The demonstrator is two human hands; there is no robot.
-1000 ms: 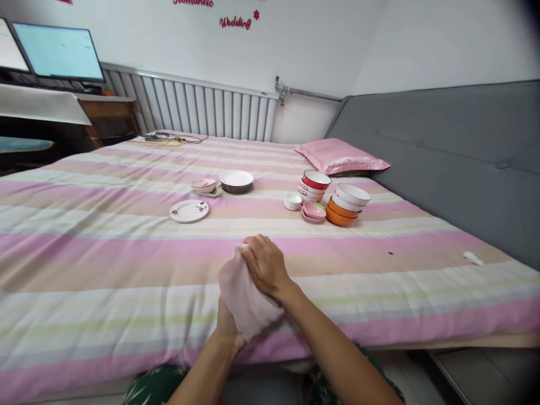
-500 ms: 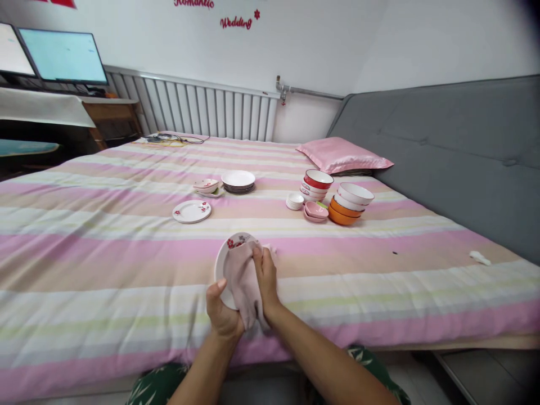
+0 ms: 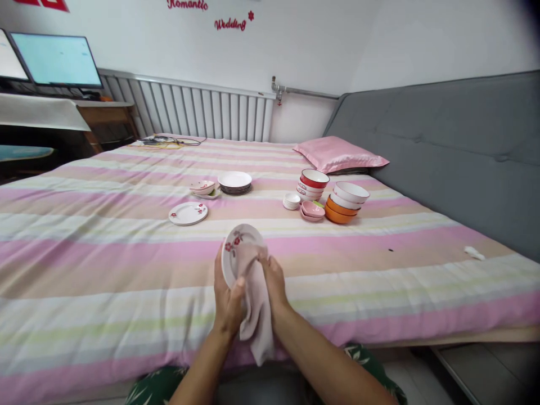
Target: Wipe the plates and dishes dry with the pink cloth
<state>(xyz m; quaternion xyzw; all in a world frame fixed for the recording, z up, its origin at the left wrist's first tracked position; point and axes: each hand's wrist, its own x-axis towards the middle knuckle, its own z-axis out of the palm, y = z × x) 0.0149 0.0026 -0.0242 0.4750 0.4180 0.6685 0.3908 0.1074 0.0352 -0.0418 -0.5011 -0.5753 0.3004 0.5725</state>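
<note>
A white plate with red flowers (image 3: 240, 233) is held tilted above the near side of the bed. My left hand (image 3: 228, 292) grips its left and lower rim, thumb at the front. My right hand (image 3: 273, 281) is closed on a pale pink cloth (image 3: 258, 315), pressing it against the plate's right side. The cloth covers part of the plate's face and hangs down between my wrists. Beyond my hands lies a similar flowered plate (image 3: 188, 214), flat on the bedspread.
Behind it are small dishes (image 3: 202, 188) and a plate stack (image 3: 235, 180). To the right stand red-rimmed bowls (image 3: 314, 179), white saucers (image 3: 291, 201), pink dishes (image 3: 313, 210) and orange and white bowls (image 3: 343, 205). A pink pillow (image 3: 340, 153) lies near the grey headboard (image 3: 442, 124).
The plate has risen slightly and turned, showing more of its flowers. My left hand has shifted up along its left rim. The cloth now hangs lower, its end below my hands.
</note>
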